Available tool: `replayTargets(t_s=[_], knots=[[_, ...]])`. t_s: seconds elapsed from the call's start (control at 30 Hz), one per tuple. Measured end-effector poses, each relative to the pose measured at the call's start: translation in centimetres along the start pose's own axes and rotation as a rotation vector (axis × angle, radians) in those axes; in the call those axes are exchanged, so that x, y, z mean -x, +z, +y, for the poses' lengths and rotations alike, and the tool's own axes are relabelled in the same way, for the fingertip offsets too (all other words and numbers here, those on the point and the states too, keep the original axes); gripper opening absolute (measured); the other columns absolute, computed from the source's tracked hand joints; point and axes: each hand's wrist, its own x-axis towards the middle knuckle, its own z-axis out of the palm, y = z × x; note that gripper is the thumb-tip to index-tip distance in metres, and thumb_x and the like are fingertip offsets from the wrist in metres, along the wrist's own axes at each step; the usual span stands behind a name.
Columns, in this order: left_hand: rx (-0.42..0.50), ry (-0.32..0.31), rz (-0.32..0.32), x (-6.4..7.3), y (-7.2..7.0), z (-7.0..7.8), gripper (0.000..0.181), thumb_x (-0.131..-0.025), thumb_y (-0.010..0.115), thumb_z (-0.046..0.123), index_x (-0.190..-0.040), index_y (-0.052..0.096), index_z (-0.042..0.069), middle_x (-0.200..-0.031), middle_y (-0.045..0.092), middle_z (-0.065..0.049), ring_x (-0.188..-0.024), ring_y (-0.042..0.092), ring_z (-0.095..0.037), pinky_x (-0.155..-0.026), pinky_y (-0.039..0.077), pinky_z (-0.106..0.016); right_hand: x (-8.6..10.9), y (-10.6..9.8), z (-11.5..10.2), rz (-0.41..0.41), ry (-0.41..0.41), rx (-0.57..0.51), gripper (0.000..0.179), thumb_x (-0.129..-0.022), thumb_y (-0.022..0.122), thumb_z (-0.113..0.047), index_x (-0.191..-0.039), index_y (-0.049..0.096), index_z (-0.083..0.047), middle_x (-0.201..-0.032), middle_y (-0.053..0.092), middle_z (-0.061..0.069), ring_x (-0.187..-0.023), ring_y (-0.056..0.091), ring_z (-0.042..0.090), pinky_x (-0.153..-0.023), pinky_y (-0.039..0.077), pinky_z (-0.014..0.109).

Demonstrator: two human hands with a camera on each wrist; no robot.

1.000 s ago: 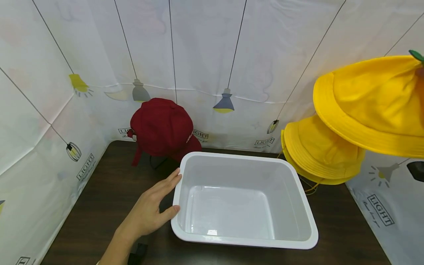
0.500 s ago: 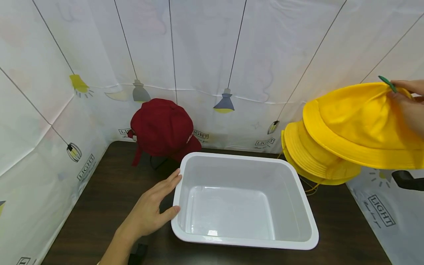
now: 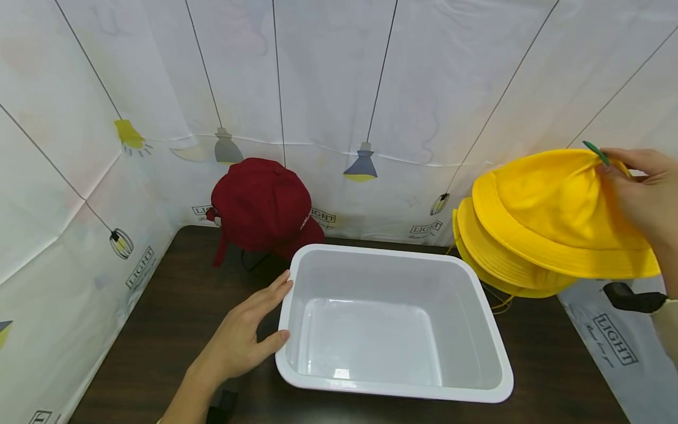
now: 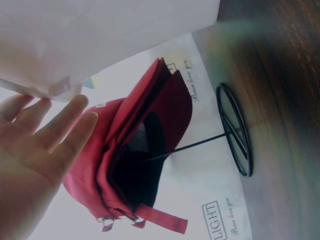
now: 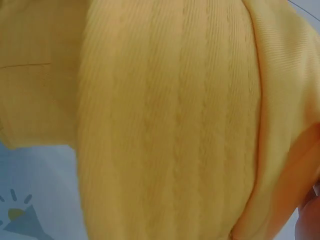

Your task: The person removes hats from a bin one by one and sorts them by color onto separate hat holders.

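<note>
Right hand [image 3: 638,197] pinched the crown top of a bright yellow fabric bucket hat [image 3: 556,215], fingers curled round the cloth next to a small green stem-like tag [image 3: 595,153]; right wrist view was filled with ribbed yellow fabric [image 5: 165,120], grip itself barely visible there. Hat hung in the air at the right edge of the scene, brim tilted down toward the left, long axis running roughly left-right. It overlapped a second yellow bucket hat [image 3: 489,256] behind and below it; touching or just in front, could not tell.

Key relation: the empty white rectangular plastic tub [image 3: 394,321] sat down and to the left of the held hat, near but apart from it, long side running left-right on the dark brown wooden table [image 3: 159,312]. Right hand was the nearer one to the hat by far.

Left hand [image 3: 241,338] lay flat against the tub's left outer wall, fingers straight and relaxed, thumb at the rim corner, holding nothing. Left wrist view showed the extended fingers [image 4: 55,130] by the tub edge.

Dark red cloth cap [image 3: 259,206] sat on a thin black wire stand [image 4: 235,132] behind the tub's left corner, well apart from the yellow hat. White backdrop printed with lamps [image 3: 360,88] all round.
</note>
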Motion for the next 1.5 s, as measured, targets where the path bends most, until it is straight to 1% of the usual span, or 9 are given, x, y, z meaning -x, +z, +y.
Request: replayTargets(t_s=[0.13,0.2,0.37,0.43,0.67,0.87,1.1,1.23,1.5], knots=[[-0.002,-0.002,0.001,0.0,0.0,0.0,0.076,-0.091,0.072,0.022,-0.162,0.043,0.017,-0.169,0.034,0.002,-0.148,0.045,-0.023,-0.108,0.047,-0.061,0.5,0.4,0.3,-0.06,0.052,0.095,0.039,-0.109,0.055,-0.022,-0.146,0.062,-0.01,-0.135,0.063,-0.01,-0.08,0.04,-0.02,-0.07,0.034,-0.002],[-0.001,-0.004,0.003,0.0,0.1,0.0,0.076,-0.091,0.071,0.022,-0.161,0.043,0.017,-0.169,0.034,0.002,-0.148,0.045,-0.024,-0.107,0.047,-0.061,0.7,0.7,0.6,-0.071,0.04,0.119,0.039,-0.109,0.055,-0.023,-0.145,0.063,-0.011,-0.141,0.062,0.0,-0.084,0.039,-0.02,-0.077,0.039,0.001],[0.005,-0.008,0.003,0.0,0.1,0.1,0.075,-0.092,0.071,0.022,-0.162,0.043,0.018,-0.169,0.034,0.002,-0.148,0.045,-0.024,-0.107,0.047,-0.062,1.3,1.5,1.3,-0.077,-0.011,0.086,0.036,-0.107,0.058,-0.019,-0.14,0.066,-0.006,-0.131,0.064,-0.008,-0.095,0.039,-0.019,-0.097,0.041,0.007],[0.003,-0.007,0.002,0.0,0.1,0.1,0.075,-0.092,0.07,0.022,-0.162,0.043,0.018,-0.169,0.034,0.002,-0.147,0.046,-0.025,-0.107,0.047,-0.062,1.4,1.7,1.4,-0.096,0.007,0.08,0.037,-0.107,0.058,-0.02,-0.14,0.066,-0.006,-0.127,0.062,-0.012,-0.095,0.04,-0.018,-0.097,0.042,0.007],[-0.005,-0.006,0.008,0.0,0.1,0.1,0.074,-0.092,0.07,0.023,-0.161,0.044,0.018,-0.169,0.035,0.002,-0.147,0.046,-0.024,-0.106,0.048,-0.062,2.1,2.3,2.1,-0.134,0.041,0.073,0.039,-0.108,0.057,-0.024,-0.142,0.065,-0.006,-0.128,0.061,-0.004,-0.097,0.04,-0.015,-0.097,0.044,0.009],[0.0,-0.01,0.005,0.0,0.1,0.1,0.075,-0.092,0.071,0.023,-0.162,0.043,0.018,-0.169,0.034,0.002,-0.148,0.046,-0.025,-0.107,0.047,-0.063,2.6,2.5,2.9,-0.119,0.019,0.074,0.038,-0.107,0.059,-0.023,-0.139,0.067,-0.005,-0.121,0.061,-0.007,-0.096,0.039,-0.016,-0.085,0.04,0.004],[0.003,-0.004,-0.007,-0.1,0.1,0.2,0.076,-0.092,0.072,0.022,-0.162,0.043,0.016,-0.169,0.034,0.001,-0.148,0.045,-0.024,-0.108,0.047,-0.062,3.3,2.1,3.9,-0.144,0.005,0.076,0.038,-0.108,0.056,-0.017,-0.142,0.063,0.0,-0.129,0.06,0.024,-0.086,0.039,-0.022,-0.069,0.033,-0.005],[-0.002,-0.006,0.0,0.0,0.1,0.2,0.075,-0.092,0.072,0.024,-0.161,0.044,0.017,-0.169,0.034,0.002,-0.148,0.045,-0.024,-0.108,0.047,-0.062,3.5,2.0,4.0,-0.158,0.002,0.053,0.04,-0.108,0.056,-0.015,-0.144,0.061,0.0,-0.137,0.06,0.029,-0.087,0.039,-0.022,-0.068,0.035,-0.006],[-0.006,-0.013,0.006,0.0,0.0,0.2,0.074,-0.092,0.071,0.024,-0.161,0.044,0.018,-0.169,0.035,0.002,-0.147,0.046,-0.025,-0.107,0.047,-0.063,3.4,2.5,3.5,-0.164,0.005,0.056,0.04,-0.108,0.057,-0.021,-0.144,0.063,-0.006,-0.144,0.061,0.02,-0.092,0.04,-0.02,-0.071,0.035,-0.004]])
